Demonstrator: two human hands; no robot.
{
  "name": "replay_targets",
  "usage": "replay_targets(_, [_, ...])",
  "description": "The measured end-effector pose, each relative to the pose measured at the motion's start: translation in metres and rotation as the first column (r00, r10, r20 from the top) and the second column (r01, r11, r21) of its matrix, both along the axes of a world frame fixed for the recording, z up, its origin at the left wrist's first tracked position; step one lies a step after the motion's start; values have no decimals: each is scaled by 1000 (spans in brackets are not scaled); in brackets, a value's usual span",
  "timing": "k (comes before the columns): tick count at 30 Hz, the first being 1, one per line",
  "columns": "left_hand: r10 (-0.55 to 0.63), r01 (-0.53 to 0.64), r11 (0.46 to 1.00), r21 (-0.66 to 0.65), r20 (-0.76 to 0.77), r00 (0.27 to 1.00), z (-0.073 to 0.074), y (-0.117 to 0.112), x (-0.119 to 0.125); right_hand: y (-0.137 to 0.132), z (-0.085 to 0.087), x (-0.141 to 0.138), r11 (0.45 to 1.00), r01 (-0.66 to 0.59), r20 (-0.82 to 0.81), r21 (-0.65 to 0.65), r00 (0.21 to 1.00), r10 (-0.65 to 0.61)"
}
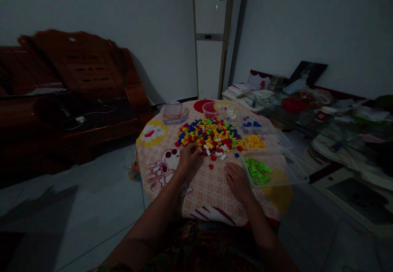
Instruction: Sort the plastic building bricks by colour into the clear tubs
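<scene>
A heap of mixed toy building bricks point(211, 133) in red, yellow, blue, green and white lies on the round, cloth-covered table point(211, 190). At its near left edge is my left hand point(188, 157), fingers curled in; whatever they may hold is too dark and small to make out. My right hand point(238, 178) rests on the cloth with its fingers stretched out, holding nothing. Just beside it, a clear plastic box point(285, 180) contains green bricks point(258, 171). Yellow bricks point(254, 141) lie in the box behind, and blue bricks point(251, 123) in one farther back.
Behind the heap stand a round clear tub point(210, 109) and some white bricks point(231, 115). Stacked lidded boxes point(173, 112) sit at the back left. A cluttered glass table point(294, 116) is on the right, a wooden bench point(80, 71) on the left.
</scene>
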State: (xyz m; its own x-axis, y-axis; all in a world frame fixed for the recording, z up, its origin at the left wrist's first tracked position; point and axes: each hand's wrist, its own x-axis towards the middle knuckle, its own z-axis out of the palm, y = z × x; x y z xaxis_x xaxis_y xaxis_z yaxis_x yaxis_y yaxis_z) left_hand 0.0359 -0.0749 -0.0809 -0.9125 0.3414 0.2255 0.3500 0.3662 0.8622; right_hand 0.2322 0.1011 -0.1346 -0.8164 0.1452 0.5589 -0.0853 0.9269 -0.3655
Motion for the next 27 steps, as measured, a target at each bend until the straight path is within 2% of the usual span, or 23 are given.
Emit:
replay_targets(4, [-122, 113, 983, 145, 56, 991, 9, 27, 6, -1, 2, 0, 1000, 3, 3, -15, 1000, -3])
replay_targets(11, [-356, 348, 925, 152, 35, 934, 20, 112, 27, -1, 0, -1, 1000, 0, -2, -21, 1000, 0])
replay_targets(14, [-422, 415, 899, 137, 23, 906, 24, 149, 37, -1, 1, -2, 1000, -9, 7, -28, 1000, 10])
replay_targets(17, [-480, 470, 859, 203, -3, 877, 27, 174, 45, -1, 2, -1, 999, -15, 19, -40, 1000, 16])
replay_targets(19, [-512, 504, 824, 259, -38, 858, 28, 180, 48, -2, 3, -1, 999, -11, 24, -43, 1000, 13])
replay_targets(21, [-526, 522, 808, 274, -65, 848, 28, 176, 49, -2, 3, -1, 999, -7, 27, -40, 1000, 8])
replay_targets(23, [-511, 513, 824, 240, -74, 856, 29, 164, 48, -2, 3, -1, 999, -8, 28, -32, 1000, 9])
replay_targets(27, [-412, 422, 901, 97, -111, 905, 27, 128, 39, -2, 1, -1, 1000, 0, 18, -18, 1000, 0])
